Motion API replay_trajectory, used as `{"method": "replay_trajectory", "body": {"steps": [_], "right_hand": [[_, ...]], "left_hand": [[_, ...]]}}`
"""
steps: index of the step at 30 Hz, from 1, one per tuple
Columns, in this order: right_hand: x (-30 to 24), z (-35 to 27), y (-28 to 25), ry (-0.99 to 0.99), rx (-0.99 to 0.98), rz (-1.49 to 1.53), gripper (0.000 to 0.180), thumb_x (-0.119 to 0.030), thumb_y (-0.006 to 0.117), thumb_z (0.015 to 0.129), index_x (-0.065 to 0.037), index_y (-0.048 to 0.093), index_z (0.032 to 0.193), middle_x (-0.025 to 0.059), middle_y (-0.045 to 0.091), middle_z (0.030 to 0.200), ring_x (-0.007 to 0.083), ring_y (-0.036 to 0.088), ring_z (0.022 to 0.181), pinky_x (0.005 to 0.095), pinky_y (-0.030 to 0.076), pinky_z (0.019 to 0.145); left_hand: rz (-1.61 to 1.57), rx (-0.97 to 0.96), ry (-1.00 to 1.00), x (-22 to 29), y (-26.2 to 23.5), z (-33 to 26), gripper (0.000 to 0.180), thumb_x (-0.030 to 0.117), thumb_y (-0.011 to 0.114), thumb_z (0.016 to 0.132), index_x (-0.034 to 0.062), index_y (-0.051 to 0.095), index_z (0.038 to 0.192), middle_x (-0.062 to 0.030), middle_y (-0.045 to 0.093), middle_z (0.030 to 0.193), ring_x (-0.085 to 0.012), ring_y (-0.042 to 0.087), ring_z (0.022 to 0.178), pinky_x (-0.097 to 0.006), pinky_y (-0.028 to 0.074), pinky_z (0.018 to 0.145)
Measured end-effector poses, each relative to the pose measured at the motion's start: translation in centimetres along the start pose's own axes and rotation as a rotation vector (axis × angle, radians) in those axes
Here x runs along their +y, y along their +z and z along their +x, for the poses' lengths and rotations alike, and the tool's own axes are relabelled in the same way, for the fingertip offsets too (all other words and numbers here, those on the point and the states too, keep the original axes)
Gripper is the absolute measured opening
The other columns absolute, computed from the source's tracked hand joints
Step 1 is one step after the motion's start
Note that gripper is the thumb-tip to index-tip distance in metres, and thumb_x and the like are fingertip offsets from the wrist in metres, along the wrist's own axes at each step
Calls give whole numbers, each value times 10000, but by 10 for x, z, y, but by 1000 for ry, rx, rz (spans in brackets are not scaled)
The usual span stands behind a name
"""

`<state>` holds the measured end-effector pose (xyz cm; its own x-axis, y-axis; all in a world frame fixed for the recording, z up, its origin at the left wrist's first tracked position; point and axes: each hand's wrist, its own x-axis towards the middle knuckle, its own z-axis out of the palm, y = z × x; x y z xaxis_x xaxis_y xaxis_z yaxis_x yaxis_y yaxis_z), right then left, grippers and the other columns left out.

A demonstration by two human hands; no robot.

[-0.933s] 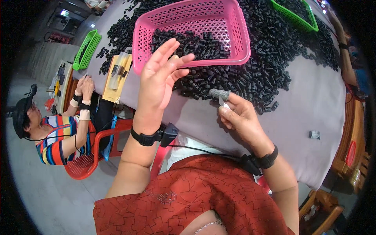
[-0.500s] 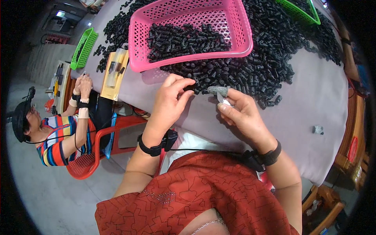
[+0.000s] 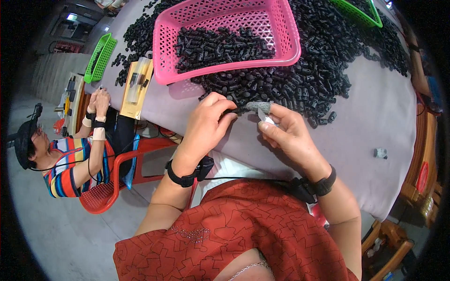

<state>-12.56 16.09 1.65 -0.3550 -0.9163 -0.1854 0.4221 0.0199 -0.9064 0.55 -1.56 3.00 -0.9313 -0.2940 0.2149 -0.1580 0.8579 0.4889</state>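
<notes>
My left hand (image 3: 208, 122) is closed, thumb and index fingertip pinching a small black plastic part (image 3: 229, 111) that the fingers mostly hide. Just to its right, my right hand (image 3: 293, 133) grips a small pointed blade (image 3: 261, 114) with a whitish lower end between thumb and fingers. A grey sleeve (image 3: 258, 106) covers its index fingertip, which reaches close to the left fingertips. Both hands are above the table edge, in front of a large heap of black plastic parts (image 3: 290, 89).
Beyond my hands a pink basket (image 3: 225, 71) holds many black parts. Green baskets (image 3: 101, 58) stand farther off. A yellowish board (image 3: 132, 105) lies at left, near a seated person (image 3: 77, 157) on a red chair (image 3: 115, 182). A small grey piece (image 3: 380, 153) rests at right.
My left hand has shifted slightly right, and the black part between its fingers is more hidden. The right hand and blade have moved slightly left, still gripping.
</notes>
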Motion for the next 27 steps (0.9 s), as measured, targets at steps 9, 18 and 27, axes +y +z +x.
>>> {"method": "replay_trajectory", "body": {"steps": [9,18,27], "right_hand": [[-14,-5,8,-78,-45,-62,514,-76,604,913,-42,420,1391,-20,580,907,21,477,745,186,393,633],[-10,-3,5,-126,-137,-99,562,-50,614,905,-40,394,1423,3,595,1009,53,525,865,212,439,742],[-14,-6,8,-87,-133,-46,524,-72,608,920,-23,417,1406,6,606,1040,66,547,903,229,457,780]], "left_hand": [[-1236,-116,-512,7,12,-4,153,93,627,928,21,652,1060,-18,657,842,-103,601,691,-233,504,664],[-1760,-190,-685,9,19,-1,170,120,622,932,29,634,1075,-37,660,862,-121,618,691,-246,514,642],[-1862,-240,-655,5,23,-5,178,131,606,943,22,628,1083,-69,674,861,-146,631,673,-262,518,607]]}}
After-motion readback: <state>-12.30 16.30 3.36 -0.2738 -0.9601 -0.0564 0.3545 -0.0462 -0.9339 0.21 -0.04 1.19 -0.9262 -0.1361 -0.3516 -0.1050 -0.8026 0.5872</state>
